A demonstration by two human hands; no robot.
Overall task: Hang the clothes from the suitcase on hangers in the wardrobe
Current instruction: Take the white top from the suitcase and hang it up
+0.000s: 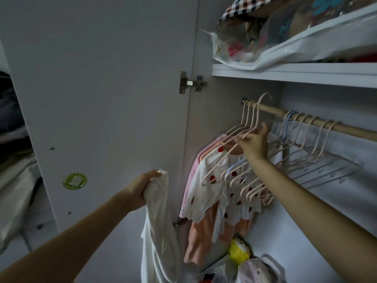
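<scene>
My left hand (142,188) grips a white garment (161,237) that hangs down in front of the open wardrobe door. My right hand (254,142) reaches into the wardrobe and pinches a pale pink hanger (230,152) whose hook is lifted clear above the wooden rail (346,129). Left of that hanger, small clothes hang on the rail: a white top with red strawberries (206,193), a pink one (190,180) and an orange one (201,240). Several bare pink hangers (318,158) hang further right along the rail. The suitcase is out of view.
The white wardrobe door (102,99) stands open on the left, with a green sticker (74,181). A shelf (295,73) above the rail carries a clear bag of bedding (285,37). Plastic bags, one yellow (238,250), lie on the wardrobe floor.
</scene>
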